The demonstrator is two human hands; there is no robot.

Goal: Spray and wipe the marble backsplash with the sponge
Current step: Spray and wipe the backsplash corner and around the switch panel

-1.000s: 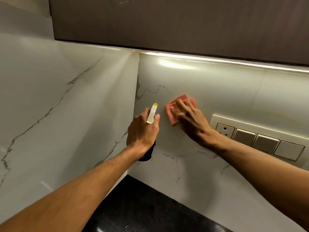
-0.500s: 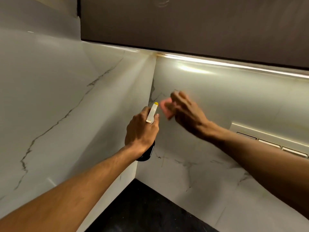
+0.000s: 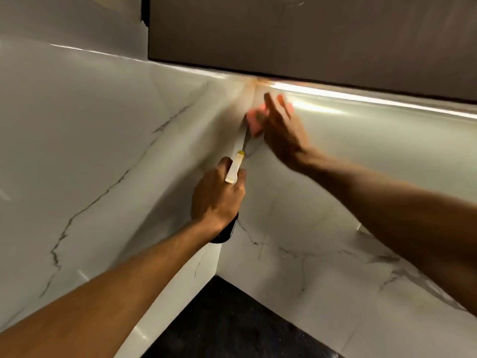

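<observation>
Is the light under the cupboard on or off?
On. The light strip glows bright along the underside of the dark cupboard and throws a shiny glare on the marble backsplash below it.

Tally, single pass. Two grips, both bare: one left grip, one right grip. One spray bottle, white nozzle, yellow tip, dark body. One sponge, pink, badly blurred. One marble backsplash in two faces, joined at a single seam that rises from the tabletop's back corner. One tabletop, black, only that corner showing. One overhead cabinet, dark. One light strip along the cabinet's lower edge. Several dark veins on each marble face, too smeared for a firm number.
</observation>
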